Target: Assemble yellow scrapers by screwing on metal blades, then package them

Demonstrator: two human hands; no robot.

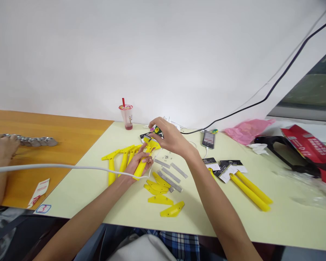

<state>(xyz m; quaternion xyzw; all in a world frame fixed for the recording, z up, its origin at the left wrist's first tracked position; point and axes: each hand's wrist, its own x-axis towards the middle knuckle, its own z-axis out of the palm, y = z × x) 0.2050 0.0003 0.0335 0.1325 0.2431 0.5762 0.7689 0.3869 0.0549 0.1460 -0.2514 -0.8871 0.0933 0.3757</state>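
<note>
My left hand [137, 163] is closed around the handle of a yellow scraper [140, 169], tilted with its head up. My right hand [166, 134] is pinched above that head. Between its fingers shows a small black and yellow-green tool [157, 129]; its exact kind is partly hidden. Several yellow scraper handles [111, 163] lie left of my left hand. Below my hands are flat grey metal blades [170, 174] and loose yellow plates with holes [160, 199]. Tiny screws [166, 157] are scattered just right of the held scraper.
A white cable [70, 166] crosses in front of my left wrist. A drink cup [127, 117] stands near the wall. To the right lie a phone [208, 139], carded yellow tools [250, 190], a pink bag [247, 131] and red packaging [309, 152]. Another person's hand [2, 148] holds metal pieces at left.
</note>
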